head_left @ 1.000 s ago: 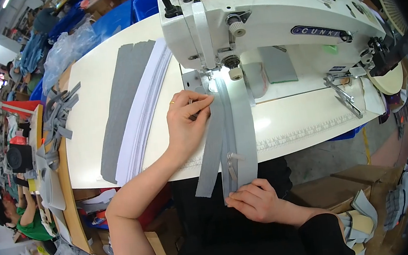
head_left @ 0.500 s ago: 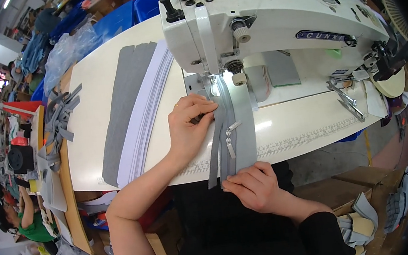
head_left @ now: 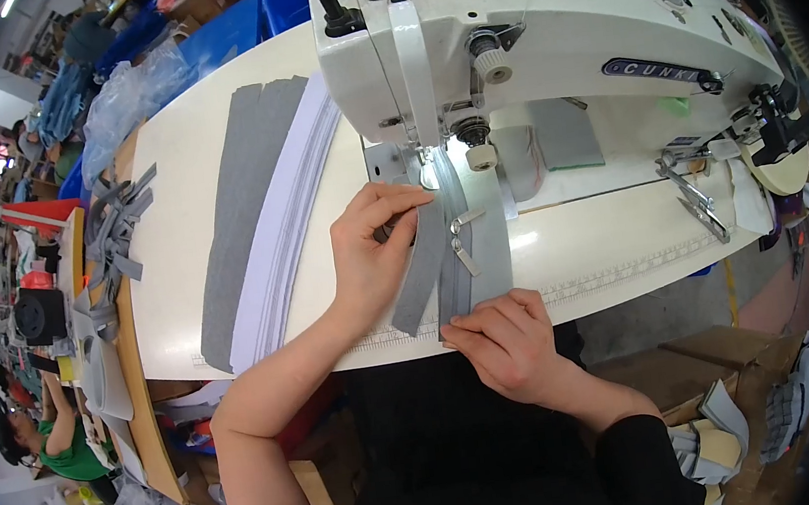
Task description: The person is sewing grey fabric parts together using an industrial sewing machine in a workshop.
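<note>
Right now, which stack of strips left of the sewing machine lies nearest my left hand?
The white stack. It lies between your left hand and the grey stack, which sits farther left; its pale colour also sets it apart.

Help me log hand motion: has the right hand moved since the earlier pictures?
Yes. Judged against the fixed ruler markings, the right hand has moved up the picture, toward the sewing machine.
</note>
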`<act>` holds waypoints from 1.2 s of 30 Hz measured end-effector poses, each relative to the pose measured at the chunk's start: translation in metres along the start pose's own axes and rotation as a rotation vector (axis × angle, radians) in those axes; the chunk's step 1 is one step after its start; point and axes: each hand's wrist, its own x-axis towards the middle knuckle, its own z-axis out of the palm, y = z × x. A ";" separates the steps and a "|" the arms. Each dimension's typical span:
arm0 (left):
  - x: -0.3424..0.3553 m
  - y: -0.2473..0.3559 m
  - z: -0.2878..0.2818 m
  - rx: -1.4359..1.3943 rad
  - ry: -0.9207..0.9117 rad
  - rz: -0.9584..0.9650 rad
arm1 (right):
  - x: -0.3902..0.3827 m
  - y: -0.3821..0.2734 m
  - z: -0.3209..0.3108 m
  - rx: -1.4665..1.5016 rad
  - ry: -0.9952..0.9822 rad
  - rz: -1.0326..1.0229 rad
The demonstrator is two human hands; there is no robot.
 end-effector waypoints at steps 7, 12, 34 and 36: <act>0.000 -0.004 0.002 -0.056 0.021 0.005 | -0.002 0.002 -0.005 -0.096 -0.034 -0.076; -0.002 -0.011 -0.004 -0.330 -0.052 -0.102 | -0.009 0.007 -0.015 -0.201 -0.084 -0.132; -0.001 -0.005 0.003 -0.239 0.037 -0.062 | 0.031 0.034 -0.036 -0.009 -0.233 0.035; -0.001 -0.007 0.002 -0.200 0.045 -0.065 | 0.040 0.047 -0.029 -0.043 -0.241 0.041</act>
